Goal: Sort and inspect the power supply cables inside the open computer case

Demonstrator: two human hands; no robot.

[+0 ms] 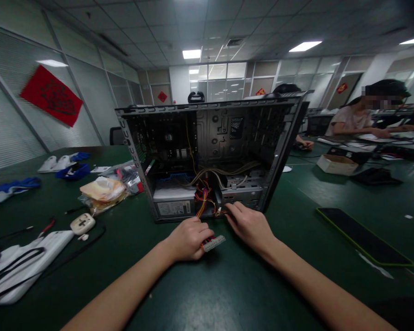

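Note:
An open computer case (pixel 283 138) stands on the dark green table (pixel 227 285) in front of me, its inside facing me. A bundle of red, yellow and black wires (pixel 203 195) hangs out of its lower front. My left hand (pixel 188 239) is closed around a white multi-pin power connector (pixel 214 242) at the end of those wires, just in front of the case. My right hand (pixel 248 225) reaches to the case's bottom edge, with its fingers pinched on small wires by the drive bay (pixel 241 195).
To the left lie plastic bags (pixel 103 191), a white adapter (pixel 83 224), a white device with black cables (pixel 24 266) and blue-white gloves (pixel 64 163). A black tablet with a green rim (pixel 364 236) lies at right. Another person (pixel 365 115) sits at the far right by a cardboard box (pixel 336 164).

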